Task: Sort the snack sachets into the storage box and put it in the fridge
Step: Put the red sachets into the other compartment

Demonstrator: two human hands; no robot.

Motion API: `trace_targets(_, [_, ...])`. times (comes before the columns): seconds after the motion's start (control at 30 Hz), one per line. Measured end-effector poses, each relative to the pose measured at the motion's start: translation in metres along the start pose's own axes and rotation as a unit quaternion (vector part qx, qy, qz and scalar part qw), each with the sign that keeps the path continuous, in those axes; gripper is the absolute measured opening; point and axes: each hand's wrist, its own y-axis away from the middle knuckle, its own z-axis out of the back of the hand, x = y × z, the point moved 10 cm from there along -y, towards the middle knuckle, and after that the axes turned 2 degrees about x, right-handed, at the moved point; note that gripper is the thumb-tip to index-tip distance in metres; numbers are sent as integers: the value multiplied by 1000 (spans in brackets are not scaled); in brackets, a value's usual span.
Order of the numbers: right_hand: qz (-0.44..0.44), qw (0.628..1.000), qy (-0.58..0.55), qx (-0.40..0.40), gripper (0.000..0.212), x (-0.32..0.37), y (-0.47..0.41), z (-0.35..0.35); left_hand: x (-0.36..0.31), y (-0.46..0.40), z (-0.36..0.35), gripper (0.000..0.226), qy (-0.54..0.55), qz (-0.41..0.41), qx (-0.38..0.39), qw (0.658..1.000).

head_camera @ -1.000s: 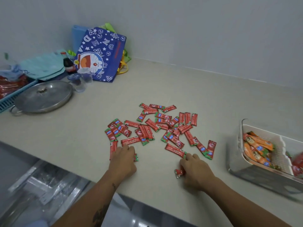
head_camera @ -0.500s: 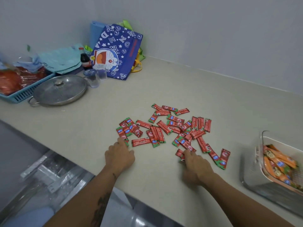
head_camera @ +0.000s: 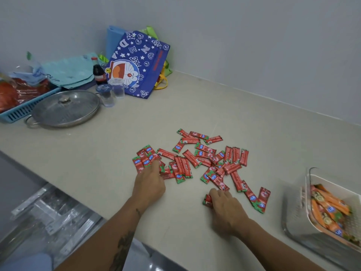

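Sachets (head_camera: 197,159) lay scattered on counter (head_camera: 97,153). Left hand (head_camera: 149,183) rested fingers on several; right hand (head_camera: 224,207) gripped a few, fingers curled.

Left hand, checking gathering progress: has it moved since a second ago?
Yes. The left hand has slid forward, away from the person, onto the left side of the red sachets pile.

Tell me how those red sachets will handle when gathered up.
The red sachets look thin and flat, so probably light and a bit floppy. Their glossy wrappers likely slide on the smooth counter, so sweeping should work. Overlapping ones may slip apart when the right hand lifts several.
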Motion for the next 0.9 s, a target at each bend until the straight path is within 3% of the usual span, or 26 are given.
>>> trace_targets(0.13, [-3, 998, -55, 3, 62, -12, -11, 8, -10, -11, -17, 35, -61, 1, 55, 997])
trace_targets(0.23, [-13, 997, -66, -39, 65, -28, -22, 28, -6, -16, -31, 31, -112, 8, 79, 991])
trace_targets(0.37, [-11, 996, -73, -50, 50, -40, -42, 37, -11, -27, -33, 26, -141, -32, 64, 987])
trace_targets(0.5, [-15, 998, -47, -47, 50, -37, -59, 22, -11, -20, -19, 24, -62, -74, -27, 995])
trace_targets(0.63, [-5, 997, -16, -73, 44, -30, -65, 24, -7, -16, -4, 28, 0, -7, -78, 997])
trace_targets(0.77, [34, 994, -32, -103, 42, -24, -61, 31, -9, -33, -28, 22, 24, 107, -11, 994])
trace_targets(0.9, [55, 989, -87, -108, 27, -26, -60, 49, -25, -43, -52, 51, -43, 173, 39, 983])
